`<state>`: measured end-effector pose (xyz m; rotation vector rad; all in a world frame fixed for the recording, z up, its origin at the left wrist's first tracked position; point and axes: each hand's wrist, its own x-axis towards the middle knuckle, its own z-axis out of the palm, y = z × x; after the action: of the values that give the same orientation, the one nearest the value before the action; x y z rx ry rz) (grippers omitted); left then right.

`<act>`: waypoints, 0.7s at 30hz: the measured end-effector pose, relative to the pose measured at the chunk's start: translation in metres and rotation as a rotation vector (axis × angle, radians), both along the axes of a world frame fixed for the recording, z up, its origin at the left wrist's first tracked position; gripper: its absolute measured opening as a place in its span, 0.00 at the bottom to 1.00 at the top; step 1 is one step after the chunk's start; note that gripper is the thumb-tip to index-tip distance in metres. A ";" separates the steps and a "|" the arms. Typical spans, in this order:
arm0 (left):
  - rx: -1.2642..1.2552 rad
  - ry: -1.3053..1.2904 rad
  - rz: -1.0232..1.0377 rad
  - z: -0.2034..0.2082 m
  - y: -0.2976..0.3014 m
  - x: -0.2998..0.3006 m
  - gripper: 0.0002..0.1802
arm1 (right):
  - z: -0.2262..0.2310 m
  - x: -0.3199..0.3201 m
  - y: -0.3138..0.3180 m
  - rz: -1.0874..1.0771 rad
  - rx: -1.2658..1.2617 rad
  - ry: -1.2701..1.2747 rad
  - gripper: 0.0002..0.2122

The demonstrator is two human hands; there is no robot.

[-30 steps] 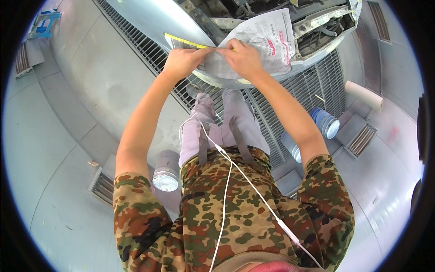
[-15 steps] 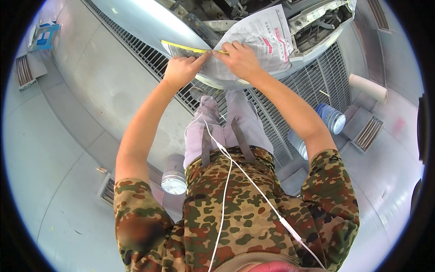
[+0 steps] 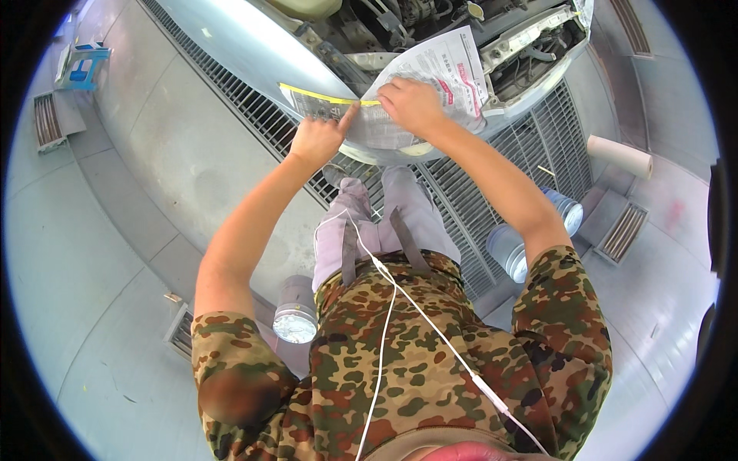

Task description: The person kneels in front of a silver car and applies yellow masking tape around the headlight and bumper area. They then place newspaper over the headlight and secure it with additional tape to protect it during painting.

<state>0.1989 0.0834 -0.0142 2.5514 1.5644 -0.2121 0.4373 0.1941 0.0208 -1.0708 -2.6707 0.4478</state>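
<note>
A sheet of newspaper (image 3: 384,131) covers the front corner of a pale blue car body (image 3: 261,46). A strip of yellow masking tape (image 3: 319,95) runs along the paper's upper edge on the fender side. My left hand (image 3: 319,140) has its index finger stretched out, its tip pressing on the tape; the other fingers lie loosely bent over the paper. Just to the right, my right hand (image 3: 417,107) has its fingers closed at the tape's right end, partly hiding what they grip. The newspaper's right part stands up, curved, beside the engine bay.
The open engine bay (image 3: 415,23) lies beyond the paper. Floor grating (image 3: 530,138) runs below the bumper. Buckets (image 3: 296,307) stand near my legs on both sides. A paper roll (image 3: 621,156) lies at the right, a blue step stool (image 3: 81,67) at the far left. A white cable hangs down my front.
The car and newspaper sit slightly lower in the picture. My left index finger has straightened onto the tape, and my right fingers have curled in more at its end.
</note>
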 end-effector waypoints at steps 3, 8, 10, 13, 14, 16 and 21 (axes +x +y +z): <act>-0.108 0.024 0.055 0.003 -0.001 0.007 0.50 | 0.009 0.000 -0.002 -0.109 -0.154 -0.098 0.09; -0.083 -0.017 0.121 0.009 -0.003 0.019 0.47 | 0.014 -0.003 -0.006 -0.301 -0.356 -0.069 0.12; -0.030 -0.028 0.133 0.011 -0.003 0.022 0.44 | 0.011 -0.005 -0.006 -0.347 -0.384 -0.081 0.12; 0.016 -0.049 0.141 0.012 -0.001 0.031 0.39 | 0.002 -0.006 -0.007 -0.391 -0.407 -0.092 0.11; 0.010 -0.060 0.152 0.012 -0.001 0.034 0.38 | 0.000 -0.006 -0.006 -0.401 -0.418 -0.104 0.11; 0.059 -0.077 0.146 0.009 0.000 0.040 0.37 | -0.006 -0.006 -0.006 -0.407 -0.401 -0.108 0.10; 0.263 0.052 -0.009 -0.002 -0.003 0.051 0.37 | -0.014 -0.007 -0.006 -0.401 -0.361 -0.131 0.10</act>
<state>0.2497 0.0801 -0.0166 2.7694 1.7030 -0.0782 0.4307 0.1885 0.0070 -1.7477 -2.4381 0.8181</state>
